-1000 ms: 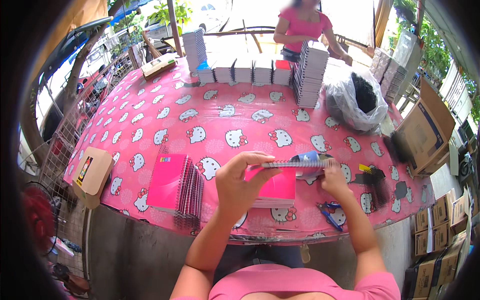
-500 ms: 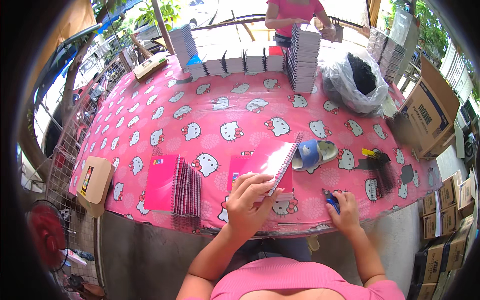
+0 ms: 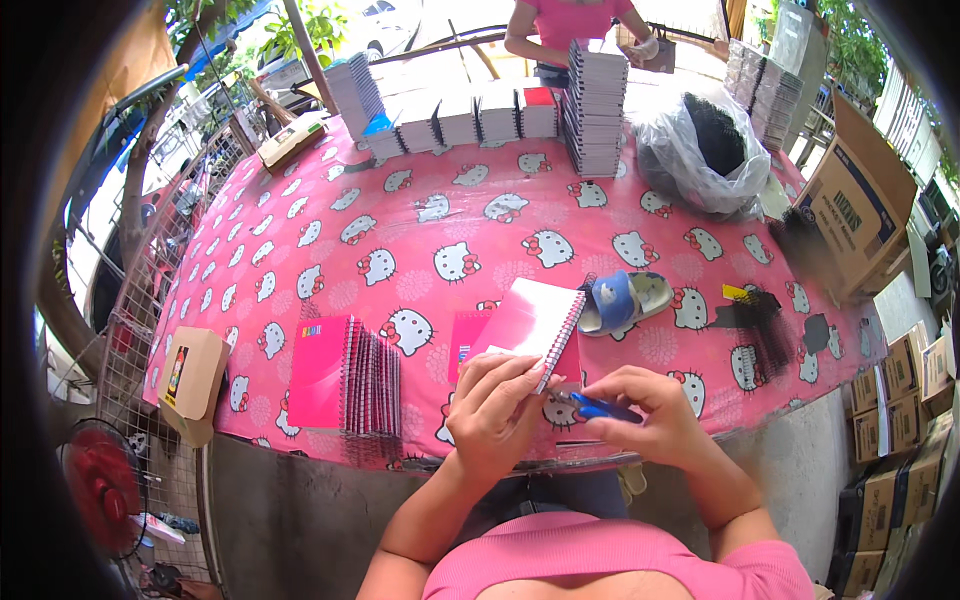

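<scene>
One left hand grips a notebook. Right hand clasps pliers, newly lifted off the desk's near edge, coil within reach.

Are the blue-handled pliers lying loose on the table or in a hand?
In a hand: the right hand holds the pliers, tips near the spiral binding of the notebook in the left hand.

Notebook cover glossy; tablecloth smooth, plastic-looking.
</scene>
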The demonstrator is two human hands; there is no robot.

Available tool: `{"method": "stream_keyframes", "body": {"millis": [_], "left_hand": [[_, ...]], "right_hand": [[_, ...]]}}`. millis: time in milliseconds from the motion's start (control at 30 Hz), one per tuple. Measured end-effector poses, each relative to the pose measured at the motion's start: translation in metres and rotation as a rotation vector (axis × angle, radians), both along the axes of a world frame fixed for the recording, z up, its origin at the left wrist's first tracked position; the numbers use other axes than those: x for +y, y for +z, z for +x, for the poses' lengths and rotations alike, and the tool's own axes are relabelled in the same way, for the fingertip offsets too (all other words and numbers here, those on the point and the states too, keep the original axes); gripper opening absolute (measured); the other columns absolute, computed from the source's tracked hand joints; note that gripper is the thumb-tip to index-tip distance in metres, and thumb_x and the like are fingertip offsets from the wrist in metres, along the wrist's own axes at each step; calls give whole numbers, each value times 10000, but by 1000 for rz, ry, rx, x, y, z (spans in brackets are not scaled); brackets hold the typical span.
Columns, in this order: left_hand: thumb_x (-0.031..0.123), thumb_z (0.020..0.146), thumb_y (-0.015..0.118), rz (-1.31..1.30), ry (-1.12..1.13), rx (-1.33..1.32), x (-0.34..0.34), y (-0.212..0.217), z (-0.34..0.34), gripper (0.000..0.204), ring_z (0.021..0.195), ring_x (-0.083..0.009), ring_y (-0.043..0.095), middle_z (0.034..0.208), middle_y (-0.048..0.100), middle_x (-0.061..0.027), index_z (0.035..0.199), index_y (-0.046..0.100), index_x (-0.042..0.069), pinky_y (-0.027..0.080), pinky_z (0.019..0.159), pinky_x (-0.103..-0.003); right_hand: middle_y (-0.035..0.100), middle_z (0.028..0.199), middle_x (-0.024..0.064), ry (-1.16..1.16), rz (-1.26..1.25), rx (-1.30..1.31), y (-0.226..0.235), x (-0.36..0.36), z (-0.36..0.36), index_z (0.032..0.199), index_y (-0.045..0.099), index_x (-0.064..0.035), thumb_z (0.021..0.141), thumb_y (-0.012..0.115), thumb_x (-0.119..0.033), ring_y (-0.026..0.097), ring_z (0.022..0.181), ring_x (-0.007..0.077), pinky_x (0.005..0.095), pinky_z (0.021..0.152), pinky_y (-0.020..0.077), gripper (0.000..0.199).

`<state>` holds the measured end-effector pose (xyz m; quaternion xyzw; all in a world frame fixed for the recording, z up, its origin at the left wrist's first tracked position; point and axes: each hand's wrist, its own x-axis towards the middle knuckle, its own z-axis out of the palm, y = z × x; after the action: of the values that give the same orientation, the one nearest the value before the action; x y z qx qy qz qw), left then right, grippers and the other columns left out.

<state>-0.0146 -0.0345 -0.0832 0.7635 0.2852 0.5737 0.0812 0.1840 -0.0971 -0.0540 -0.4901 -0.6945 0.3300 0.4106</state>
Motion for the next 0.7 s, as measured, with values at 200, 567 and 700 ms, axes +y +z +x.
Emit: {"method": "stream_keyframes", "body": {"millis": [200, 567, 700], "left_hand": [[-49, 651, 767, -7, 3, 10, 0, -1, 2, 262, 815, -248, 645, 896, 700, -116, 897, 694, 5, 495, 736, -358], [-115, 697, 692, 64, -57, 27, 1, 12, -12, 267, 827, -271, 665, 955, 694, -149, 936, 648, -3, 533, 758, -346], [6, 817, 723, -62, 158, -734, 1, 44, -49, 282, 855, -169, 664, 925, 700, -146, 776, 455, 85, 530, 726, -284]], "right_hand": [[598, 1038, 111, -162, 357, -258, 0, -7, -8, 1091, 660, -50, 733, 794, -178, 602, 924, 249, 350, 769, 506, 403], [672, 872, 149, 198, -682, 637, 4, 4, -4, 1086, 637, 51, 854, 699, -167, 651, 769, 185, 233, 736, 507, 325], [646, 1065, 103, -244, 140, 19, -11, -1, 24, 1101, 629, 1, 780, 747, -136, 617, 961, 185, 327, 845, 491, 369]]}}
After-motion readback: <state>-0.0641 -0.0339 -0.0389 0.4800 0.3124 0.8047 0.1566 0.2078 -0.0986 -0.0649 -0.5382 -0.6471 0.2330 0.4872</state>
